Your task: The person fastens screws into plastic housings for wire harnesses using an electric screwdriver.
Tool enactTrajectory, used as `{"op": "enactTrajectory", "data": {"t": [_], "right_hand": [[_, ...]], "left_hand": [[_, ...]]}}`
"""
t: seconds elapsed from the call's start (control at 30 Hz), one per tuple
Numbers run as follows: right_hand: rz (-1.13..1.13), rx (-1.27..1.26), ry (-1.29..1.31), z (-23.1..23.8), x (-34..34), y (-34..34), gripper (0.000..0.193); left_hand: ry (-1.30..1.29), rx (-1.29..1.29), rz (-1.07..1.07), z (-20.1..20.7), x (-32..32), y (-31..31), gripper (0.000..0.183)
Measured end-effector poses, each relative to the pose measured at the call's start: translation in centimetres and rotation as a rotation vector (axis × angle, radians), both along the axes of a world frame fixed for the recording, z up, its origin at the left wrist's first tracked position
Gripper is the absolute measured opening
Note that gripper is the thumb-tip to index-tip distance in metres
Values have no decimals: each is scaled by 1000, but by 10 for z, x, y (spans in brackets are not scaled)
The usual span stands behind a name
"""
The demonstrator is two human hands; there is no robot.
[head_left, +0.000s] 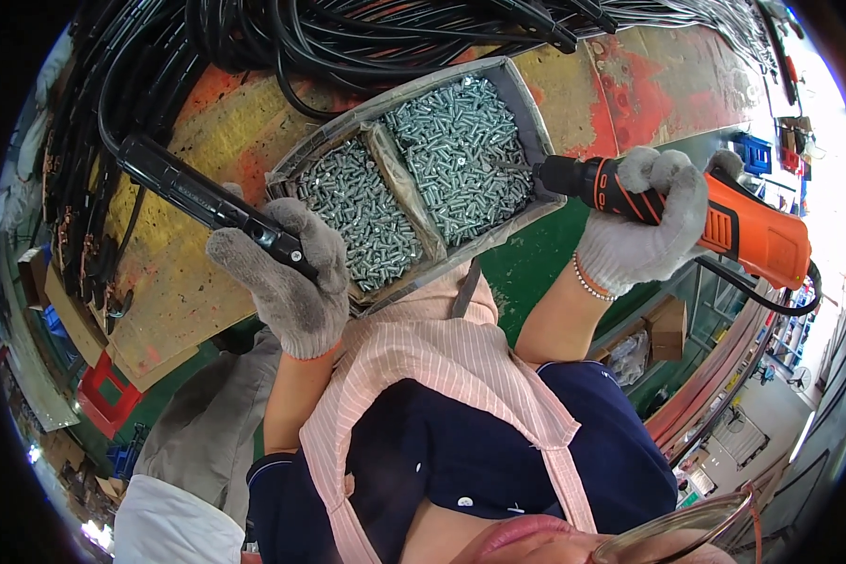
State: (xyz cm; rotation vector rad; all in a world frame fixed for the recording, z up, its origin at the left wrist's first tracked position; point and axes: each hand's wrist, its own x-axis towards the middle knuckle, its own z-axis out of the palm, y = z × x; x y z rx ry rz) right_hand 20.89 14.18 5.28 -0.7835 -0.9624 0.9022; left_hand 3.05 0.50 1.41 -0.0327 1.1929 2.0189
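My left hand [296, 273], in a grey-white knit glove, is closed around a long black plastic housing [193, 193] with a black cable running from its far end. A silver screw head [297, 255] shows at the near end of the housing. In my gloved right hand [653, 211] is an orange and black electric screwdriver [757, 230], held level with its bit pointing left. The bit reaches over the right compartment of a grey box [536, 127] full of small silver screws [461, 155]. Whether a screw sits on the bit is too small to tell.
Coiled black cables [244, 42] lie across the far side of the worn, paint-stained table [197, 282]. The box rests close to my body, by my apron [442, 348]. A red plastic stool [108, 395] stands at left. A cord [761, 303] hangs from the screwdriver's rear.
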Motion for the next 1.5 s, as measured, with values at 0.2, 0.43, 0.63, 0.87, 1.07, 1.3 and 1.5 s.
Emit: {"op": "enactTrajectory", "data": {"t": [0.2,0.43,0.63,0.87,1.07,1.3,1.5], "right_hand": [[55,32,1,-3,-3,-2,11],[87,76,119,1,0,-1,45],[251,63,397,23,6,4,21],[256,-106,776,21,22,16,19],[305,-152,712,10,8,20,19],[-55,-192,350,1,-8,17,23],[-3,-175,375,-1,-5,19,23]], "left_hand": [[42,32,-44,-2,-1,-1,65],[12,55,-30,0,-1,0,56],[97,7,-27,-3,-1,0,47],[48,-4,-33,1,-2,0,45],[-7,24,0,6,-4,3,37],[-22,4,10,3,-6,0,38],[-14,38,-82,-2,-8,-3,38]]}}
